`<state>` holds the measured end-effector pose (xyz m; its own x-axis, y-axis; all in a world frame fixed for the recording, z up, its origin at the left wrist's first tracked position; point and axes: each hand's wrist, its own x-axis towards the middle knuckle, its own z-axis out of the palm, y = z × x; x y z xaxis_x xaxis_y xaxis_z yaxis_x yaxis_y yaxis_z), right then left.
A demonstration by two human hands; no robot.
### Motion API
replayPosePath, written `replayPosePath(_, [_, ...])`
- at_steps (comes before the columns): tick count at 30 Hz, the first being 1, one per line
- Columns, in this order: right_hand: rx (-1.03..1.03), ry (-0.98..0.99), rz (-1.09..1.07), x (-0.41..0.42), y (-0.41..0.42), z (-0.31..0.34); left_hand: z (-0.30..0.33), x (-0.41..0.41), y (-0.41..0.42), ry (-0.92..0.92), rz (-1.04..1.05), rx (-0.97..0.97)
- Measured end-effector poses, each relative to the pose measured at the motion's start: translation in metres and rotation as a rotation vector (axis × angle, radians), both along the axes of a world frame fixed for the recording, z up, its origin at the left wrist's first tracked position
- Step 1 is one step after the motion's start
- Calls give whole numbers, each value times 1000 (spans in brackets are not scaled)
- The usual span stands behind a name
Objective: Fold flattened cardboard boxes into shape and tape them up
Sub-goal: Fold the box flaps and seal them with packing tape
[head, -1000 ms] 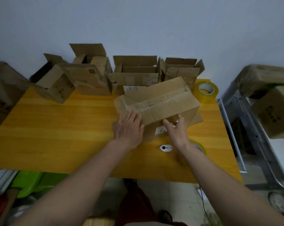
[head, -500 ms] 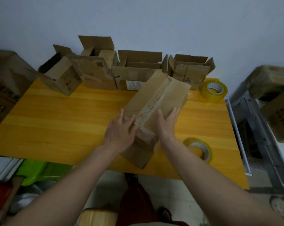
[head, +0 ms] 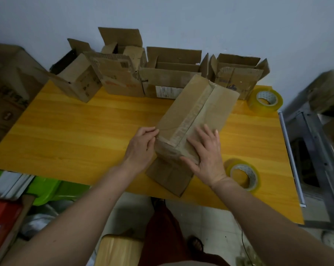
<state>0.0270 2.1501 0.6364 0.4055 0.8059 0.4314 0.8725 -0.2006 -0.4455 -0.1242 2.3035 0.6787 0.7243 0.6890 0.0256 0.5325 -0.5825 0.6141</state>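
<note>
A long brown cardboard box [head: 197, 110] lies on the yellow table [head: 85, 135], its top seam covered by a strip of clear tape. My left hand [head: 141, 148] is at the box's near left corner, fingers curled and pinching at its edge. My right hand [head: 206, 152] lies flat on the near right top, fingers spread, thumb over the near end. A flat piece of cardboard [head: 170, 175] sticks out under the box toward me. One tape roll [head: 244, 174] sits beside my right wrist.
Several folded open-topped boxes [head: 172, 73] line the table's back edge along the wall. A second tape roll [head: 265, 99] stands at the back right. A metal rack [head: 316, 150] with boxes is on the right, a large carton [head: 7, 96] on the left.
The box was turned from lying crosswise to pointing away from me. My left hand shifted to its near left corner and my right hand settled flat on its top.
</note>
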Motion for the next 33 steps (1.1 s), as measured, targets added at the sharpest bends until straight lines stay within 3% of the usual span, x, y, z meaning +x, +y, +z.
replayPosePath(5, [-172, -74, 111, 17, -15, 6, -4, -5, -14, -16, -27, 10])
replayPosePath(8, [-410, -126, 184, 28, -18, 18, -5, -12, -17, -16, -22, 11])
replayPosePath(11, [-571, -127, 101, 24, -9, 31, -5, -15, -15, -15, -43, 36])
replayPosePath(14, [-604, -191, -76, -3, 10, 33, -4, -14, -18, -49, -68, 48])
replayPosePath(22, [-810, -242, -46, -9, 23, 28, -5, -15, -15, -151, -38, 34])
replayPosePath(25, [-763, -90, -109, -21, 38, 31, -5, -15, -15, -181, -55, 42])
replayPosePath(33, [-809, -190, -66, -26, 46, 37, -6, -15, -3, -175, -113, -22])
